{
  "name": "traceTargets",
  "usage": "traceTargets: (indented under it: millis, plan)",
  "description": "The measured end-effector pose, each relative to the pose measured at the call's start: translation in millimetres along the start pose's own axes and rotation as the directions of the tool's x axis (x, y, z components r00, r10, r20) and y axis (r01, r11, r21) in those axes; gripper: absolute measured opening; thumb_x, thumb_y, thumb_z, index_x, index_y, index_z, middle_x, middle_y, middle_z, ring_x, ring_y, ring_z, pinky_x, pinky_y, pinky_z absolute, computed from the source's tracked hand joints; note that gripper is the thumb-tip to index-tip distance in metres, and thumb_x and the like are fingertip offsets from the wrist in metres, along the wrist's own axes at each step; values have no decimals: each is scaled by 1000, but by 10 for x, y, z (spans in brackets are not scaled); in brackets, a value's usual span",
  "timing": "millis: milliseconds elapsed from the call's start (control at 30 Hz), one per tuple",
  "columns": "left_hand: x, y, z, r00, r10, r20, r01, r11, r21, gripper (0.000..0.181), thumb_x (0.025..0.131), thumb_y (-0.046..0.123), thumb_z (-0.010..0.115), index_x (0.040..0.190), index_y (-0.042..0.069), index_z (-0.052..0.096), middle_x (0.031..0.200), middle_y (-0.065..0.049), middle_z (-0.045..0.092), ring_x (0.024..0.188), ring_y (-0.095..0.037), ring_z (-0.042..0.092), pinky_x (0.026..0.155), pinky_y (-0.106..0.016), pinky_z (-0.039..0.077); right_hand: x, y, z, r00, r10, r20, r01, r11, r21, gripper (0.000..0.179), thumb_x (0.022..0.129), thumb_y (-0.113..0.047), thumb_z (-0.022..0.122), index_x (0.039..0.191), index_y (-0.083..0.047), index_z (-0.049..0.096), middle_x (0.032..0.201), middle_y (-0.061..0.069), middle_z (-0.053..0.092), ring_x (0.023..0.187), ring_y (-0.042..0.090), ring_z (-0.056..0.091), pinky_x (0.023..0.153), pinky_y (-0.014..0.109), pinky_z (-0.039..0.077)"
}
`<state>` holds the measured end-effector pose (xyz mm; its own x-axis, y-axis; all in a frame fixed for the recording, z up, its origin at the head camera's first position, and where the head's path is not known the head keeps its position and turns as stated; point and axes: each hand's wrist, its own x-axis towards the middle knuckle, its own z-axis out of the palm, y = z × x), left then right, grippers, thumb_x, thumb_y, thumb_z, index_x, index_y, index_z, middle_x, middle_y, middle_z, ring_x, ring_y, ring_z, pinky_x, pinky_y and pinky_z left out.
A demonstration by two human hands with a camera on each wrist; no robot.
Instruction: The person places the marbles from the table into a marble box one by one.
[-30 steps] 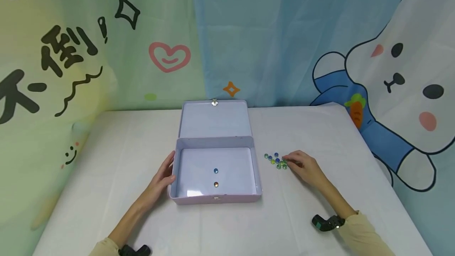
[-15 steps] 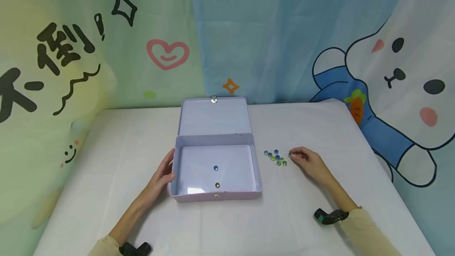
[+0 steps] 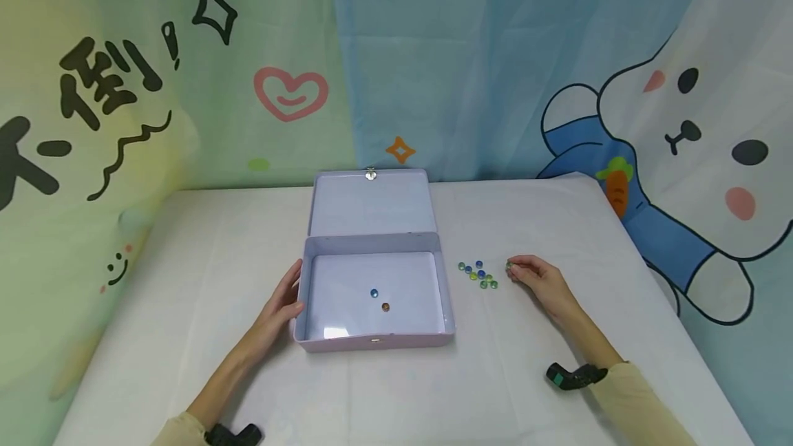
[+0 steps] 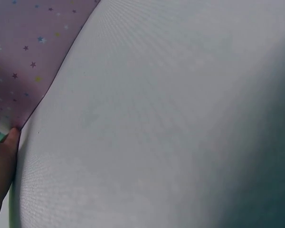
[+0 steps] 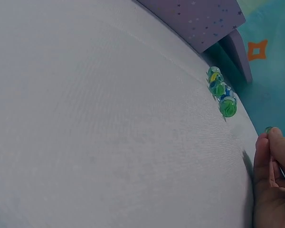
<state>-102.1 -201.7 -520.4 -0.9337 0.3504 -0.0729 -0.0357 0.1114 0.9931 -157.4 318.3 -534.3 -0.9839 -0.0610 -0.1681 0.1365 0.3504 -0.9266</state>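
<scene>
A lidded tin box [image 3: 374, 344], pale lilac with its lid [image 3: 372, 205] raised at the back, stands mid-table. Inside it lie a blue marble [image 3: 374, 293] and an amber marble [image 3: 385, 307]. My left hand [image 3: 275, 312] rests against the box's left side, fingers fairly straight along the wall and thumb at the rim. To the right of the box, my right hand [image 3: 545, 288] pinches a greenish glass marble [image 3: 509, 266] between thumb and fingertips; the right wrist view also shows this held marble [image 5: 269, 129]. A loose cluster of marbles [image 3: 480, 274] lies between that hand and the box.
A white cloth [image 3: 396, 398] covers the table. Behind it hangs a printed curtain [image 3: 434, 67] with a cartoon rabbit. Star prints mark the box's outer wall [image 5: 194, 19] in the right wrist view. Each wrist wears a black camera [image 3: 576, 376].
My right hand has drawn back rightward from the cluster with a marble between its fingertips. Inside the box, the amber marble has rolled back and slightly right. My left hand stays at the box.
</scene>
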Motion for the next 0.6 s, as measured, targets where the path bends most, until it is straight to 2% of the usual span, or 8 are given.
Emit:
traceTargets:
  millis: [267, 300, 333, 400, 500, 533, 567, 600]
  plan:
    - [9, 15, -13, 1000, 16, 1, -16, 1000, -1, 68, 100, 16, 41, 156, 34, 9, 165, -8, 2, 149, -46, 7, 113, -68, 11, 18, -36, 42, 999, 17, -47, -18, 1000, -12, 49, 96, -32, 60, 127, 4, 54, 99, -18, 64, 89, -8, 62, 80, 10, 51]
    - [9, 19, -21, 1000, 16, 2, -16, 1000, 7, 68, 100, 16, 42, 156, 34, 9, 165, -8, 3, 149, -45, 8, 113, -66, 13, 27, -54, 52, 998, 23, -53, -24, 1000, -17, 48, 95, -32, 60, 127, 5, 54, 100, -15, 65, 89, -8, 63, 80, 11, 51]
    - [9, 19, -29, 1000, 17, 2, -17, 1000, 11, 68, 100, 16, 42, 156, 34, 9, 165, -8, 3, 149, -45, 8, 116, -59, 18, 37, -75, 61, 998, 35, -59, -36, 999, -16, 49, 95, -32, 61, 127, 5, 54, 100, -15, 66, 88, -8, 63, 80, 11, 51]
    - [9, 20, -41, 1000, 18, 3, -18, 1000, 14, 67, 100, 17, 42, 156, 34, 8, 165, -8, 3, 149, -45, 9, 116, -57, 18, 55, -121, 71, 997, 54, -62, -55, 999, -5, 49, 95, -32, 62, 126, 5, 55, 98, -14, 67, 87, -7, 64, 79, 13, 52]
    - [1, 4, -36, 1000, 14, 3, -14, 1000, 12, 67, 100, 18, 42, 156, 34, 9, 165, -9, 3, 149, -45, 9, 115, -57, 19, 57, -233, 62, 997, 60, -39, -61, 998, -16, 51, 94, -34, 61, 126, 6, 56, 96, -13, 68, 86, -5, 64, 78, 14, 53]
    - [-2, -3, -25, 1000, 14, 4, -14, 1000, 3, 67, 100, 17, 42, 156, 33, 8, 165, -9, 2, 149, -45, 8, 115, -59, 17, 50, -294, 59, 998, 56, -23, -56, 998, -18, 51, 94, -34, 61, 126, 6, 56, 96, -14, 68, 87, -5, 64, 78, 15, 53]
    - [-7, -8, -13, 1000, 13, 5, -13, 1000, -2, 67, 100, 17, 41, 156, 33, 8, 165, -10, 2, 149, -46, 7, 112, -66, 13, 41, -362, 57, 999, 49, -4, -49, 999, -22, 51, 94, -35, 61, 125, 6, 56, 98, -11, 68, 88, -4, 64, 79, 16, 54]
    - [-11, -14, -1, 1000, 13, 5, -13, 1000, -4, 67, 100, 17, 41, 156, 33, 8, 165, -10, 2, 149, -46, 7, 112, -67, 13, 31, -443, 62, 999, 43, 16, -43, 999, -27, 50, 94, -35, 61, 125, 5, 57, 101, -6, 69, 89, -3, 65, 81, 17, 54]
